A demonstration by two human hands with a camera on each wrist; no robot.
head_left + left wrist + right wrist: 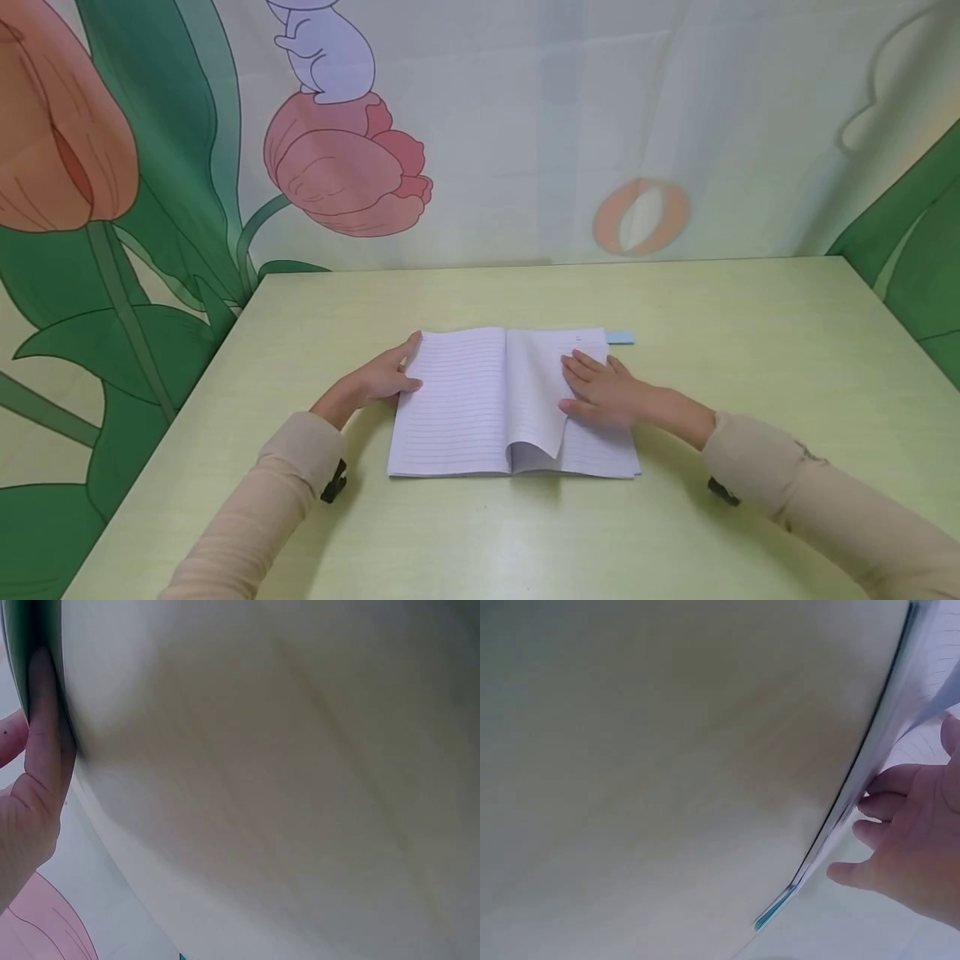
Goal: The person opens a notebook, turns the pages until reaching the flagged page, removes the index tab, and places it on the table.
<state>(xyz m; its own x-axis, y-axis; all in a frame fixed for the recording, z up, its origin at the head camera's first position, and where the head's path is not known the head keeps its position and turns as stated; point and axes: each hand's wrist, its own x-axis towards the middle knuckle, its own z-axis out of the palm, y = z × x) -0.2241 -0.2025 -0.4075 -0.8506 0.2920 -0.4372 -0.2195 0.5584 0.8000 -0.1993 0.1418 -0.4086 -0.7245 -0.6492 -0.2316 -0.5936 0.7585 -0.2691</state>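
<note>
An open lined notebook (450, 417) lies on the table, its two pages spread to either side of the fold. At its left edge my left hand (381, 377) grips the pages, thumb on top and other fingers at the edge; in the left wrist view those fingers (43, 742) reach in under the cover. On the right page my right hand (606, 393) rests with its fingers extended. A loose leaf (534, 392) bulges beside that hand, its lower corner curled up. From the notebook's upper right sticks out a light-blue tab (621, 337).
The pale green-yellow table (480, 542) extends around the notebook on all sides. Behind it hangs a white curtain (510, 150) printed with tulips and a rabbit. Dark wrist straps (334, 482) show below both sleeves.
</note>
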